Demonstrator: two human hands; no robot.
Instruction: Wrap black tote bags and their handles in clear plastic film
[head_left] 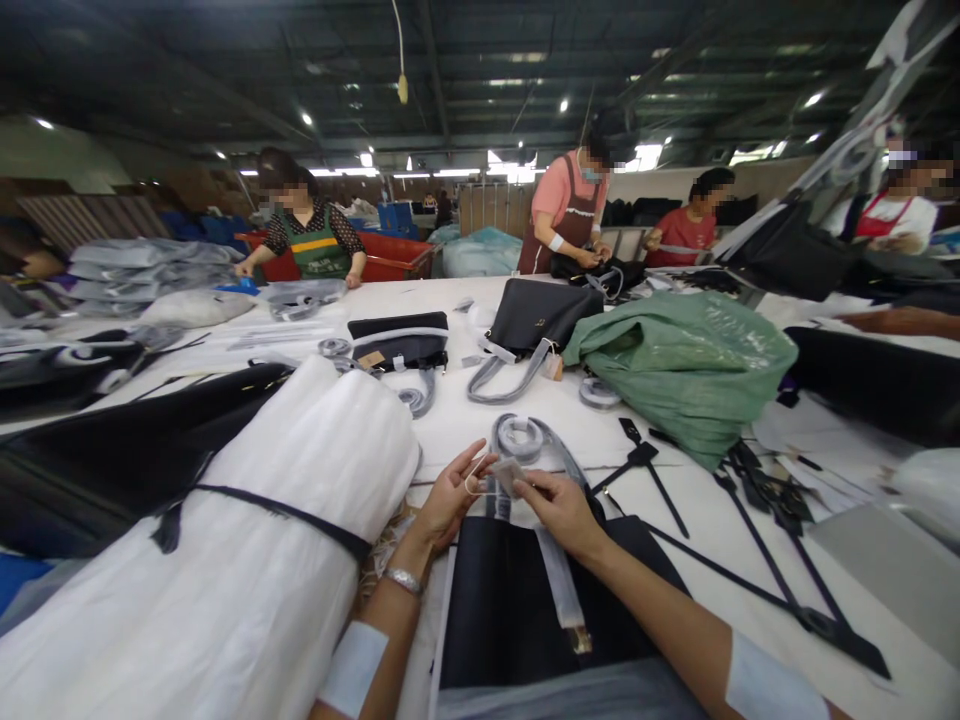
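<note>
My left hand (450,495) has its fingers bent around a thin pale string (471,482), drawn out as a loop. My right hand (561,508) pinches a small pale hang tag (508,474) between thumb and fingers, close to the left fingertips. Its print cannot be made out. Both hands are above the top edge of a black handbag (495,600) lying flat in front of me. A plastic-wrapped strap (559,575) with a gold-coloured clasp lies across the bag. Beyond my hands sits a coiled wrapped strap (519,438).
At left lies a big white roll (225,540) tied with a black band. Two black bags (536,312) (397,338) stand ahead. A green plastic sack (682,350) and loose black straps (787,580) are on the right. Several people work across the table (480,292).
</note>
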